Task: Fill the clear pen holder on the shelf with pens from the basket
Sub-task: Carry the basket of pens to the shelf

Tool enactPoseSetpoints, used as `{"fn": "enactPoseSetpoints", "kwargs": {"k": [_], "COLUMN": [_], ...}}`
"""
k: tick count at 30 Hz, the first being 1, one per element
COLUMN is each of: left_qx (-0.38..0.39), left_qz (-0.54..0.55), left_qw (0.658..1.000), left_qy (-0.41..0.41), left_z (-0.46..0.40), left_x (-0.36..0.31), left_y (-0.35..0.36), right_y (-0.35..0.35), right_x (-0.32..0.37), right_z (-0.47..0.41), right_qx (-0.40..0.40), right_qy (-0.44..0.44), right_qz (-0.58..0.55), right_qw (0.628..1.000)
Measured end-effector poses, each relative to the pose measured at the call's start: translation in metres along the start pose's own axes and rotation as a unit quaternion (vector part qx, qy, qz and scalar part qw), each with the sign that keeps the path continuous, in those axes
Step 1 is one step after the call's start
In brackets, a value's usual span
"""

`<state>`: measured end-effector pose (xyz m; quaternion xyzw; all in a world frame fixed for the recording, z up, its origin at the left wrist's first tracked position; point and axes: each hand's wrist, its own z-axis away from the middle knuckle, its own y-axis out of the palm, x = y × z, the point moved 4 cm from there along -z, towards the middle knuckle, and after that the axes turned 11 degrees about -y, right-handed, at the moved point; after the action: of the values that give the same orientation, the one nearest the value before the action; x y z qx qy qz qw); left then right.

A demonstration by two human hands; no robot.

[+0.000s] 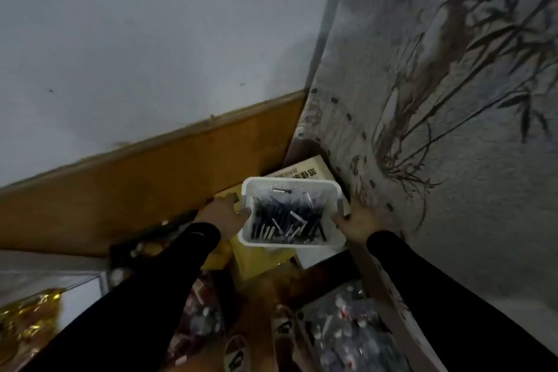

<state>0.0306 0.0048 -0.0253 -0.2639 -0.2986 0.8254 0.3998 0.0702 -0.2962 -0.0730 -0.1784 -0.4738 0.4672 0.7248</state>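
Note:
A white plastic basket (332, 190) sits low in the middle of the view, over boxes in a room corner. Inside it lie several dark pens (283, 217) with white and silver caps. My left hand (225, 216) grips the basket's left side, thumb over the rim. My right hand (360, 225) holds its right side. Both arms wear black sleeves. The clear pen holder and the shelf are out of sight.
A cardboard box with printed characters (305, 170) and a yellow packet (259, 260) lie under the basket. A wooden skirting board (151, 178) runs along the white wall. A bamboo-patterned panel (437, 100) stands at right. Clutter, shoes (282, 326) and gold foil (30, 320) fill the floor.

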Motion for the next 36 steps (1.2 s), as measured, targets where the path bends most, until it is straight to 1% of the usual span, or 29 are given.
{"fn": "enactPoseSetpoints", "kwargs": {"k": [4,7,9,11,14,18,22,26,30,32,36], "left_qx": [0.021,0.020,0.031,0.034,0.008,0.021,-0.001,-0.041,-0.075,-0.103,-0.154], "left_qz": [0.064,0.101,0.152,0.217,0.256,0.297,0.334,0.404,0.441,0.457,0.491], "left_qw": [0.996,0.991,0.982,0.967,0.957,0.946,0.934,0.906,0.885,0.873,0.840], "left_qy": [-0.053,-0.079,-0.106,-0.132,-0.135,-0.131,-0.125,-0.118,-0.128,-0.137,-0.173], "left_z": [-0.023,-0.040,-0.053,-0.060,-0.061,-0.048,-0.019,0.019,0.059,0.082,0.131], "left_x": [-0.009,-0.013,-0.010,-0.007,-0.005,-0.003,0.008,0.035,0.077,0.104,0.161], "left_y": [0.028,0.045,0.055,0.067,0.072,0.061,0.037,0.005,-0.022,-0.034,-0.045], "right_y": [0.020,0.036,0.044,0.050,0.053,0.043,0.022,0.003,-0.005,-0.004,0.020], "right_x": [-0.024,-0.035,-0.039,-0.040,-0.036,-0.021,0.017,0.069,0.135,0.169,0.229], "right_z": [-0.024,-0.035,-0.037,-0.037,-0.032,-0.025,-0.014,-0.006,0.011,0.021,0.042], "right_qx": [0.001,0.009,0.001,-0.022,-0.030,-0.032,-0.014,0.001,0.028,0.042,0.086], "right_qy": [0.054,0.069,0.069,0.067,0.083,0.075,0.045,-0.030,-0.107,-0.129,-0.181], "right_qz": [-0.048,-0.091,-0.096,-0.131,-0.175,-0.205,-0.213,-0.185,-0.159,-0.150,-0.109], "right_qw": [0.997,0.993,0.993,0.989,0.981,0.975,0.976,0.982,0.981,0.979,0.974]}}
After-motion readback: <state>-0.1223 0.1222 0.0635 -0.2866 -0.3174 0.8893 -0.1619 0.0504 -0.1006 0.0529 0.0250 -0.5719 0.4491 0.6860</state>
